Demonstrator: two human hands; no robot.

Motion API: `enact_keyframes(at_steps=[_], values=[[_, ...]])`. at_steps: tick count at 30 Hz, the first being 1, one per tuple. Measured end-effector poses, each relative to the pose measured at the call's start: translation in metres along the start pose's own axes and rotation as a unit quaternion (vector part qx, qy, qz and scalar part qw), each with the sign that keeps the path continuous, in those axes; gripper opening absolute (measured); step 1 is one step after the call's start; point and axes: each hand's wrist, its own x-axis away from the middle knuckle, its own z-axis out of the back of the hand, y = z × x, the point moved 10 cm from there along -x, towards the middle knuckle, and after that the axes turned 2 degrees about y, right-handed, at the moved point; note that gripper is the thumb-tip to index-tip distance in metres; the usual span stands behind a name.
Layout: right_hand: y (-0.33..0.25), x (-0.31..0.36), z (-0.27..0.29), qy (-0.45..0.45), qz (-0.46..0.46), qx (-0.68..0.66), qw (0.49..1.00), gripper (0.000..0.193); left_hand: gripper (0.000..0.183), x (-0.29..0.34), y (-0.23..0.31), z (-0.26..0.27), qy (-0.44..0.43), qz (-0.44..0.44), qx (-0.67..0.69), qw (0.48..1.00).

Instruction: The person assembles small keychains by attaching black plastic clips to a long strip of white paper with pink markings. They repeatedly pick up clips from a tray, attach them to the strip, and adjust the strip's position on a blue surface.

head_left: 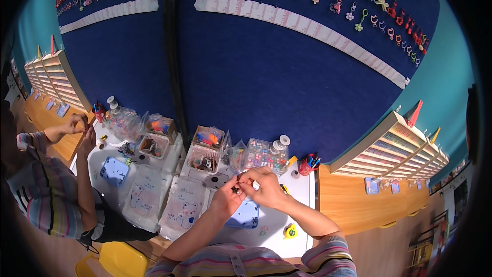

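My left hand (225,202) is palm up over the white table, its fingers curled around a little cluster of small dark beads (236,190). My right hand (262,186) meets it at the fingertips, thumb and finger pinched together; whatever is between them is too small to make out. Below both hands lies a light blue tray (247,214) with dark bits scattered in it, partly covered by my left wrist. A clear plastic sheet with a bear drawing (182,206) lies to the left.
Behind my hands stand a clear box of colourful beads (263,157), a white spool (283,142), a bin of packets (203,158) and a red pen cup (309,163). A yellow tape measure (290,231) sits front right. A mirror at left reflects my arms and table.
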Motion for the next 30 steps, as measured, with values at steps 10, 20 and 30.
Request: enact_keyframes(at_steps=[10,20,30], values=[[0.022,-0.007,0.023,0.05,-0.042,-0.058,0.996,0.012,0.02,-0.008,0.007,0.005,0.032,-0.029,-0.089,0.995],[0.063,0.002,0.015,0.063,-0.162,-0.217,0.961,0.011,0.012,-0.029,-0.009,0.011,0.031,0.014,-0.045,0.998],[0.094,-0.014,0.035,0.131,-0.148,-0.221,0.955,0.011,0.014,-0.047,-0.001,-0.002,-0.027,0.045,-0.031,0.998]])
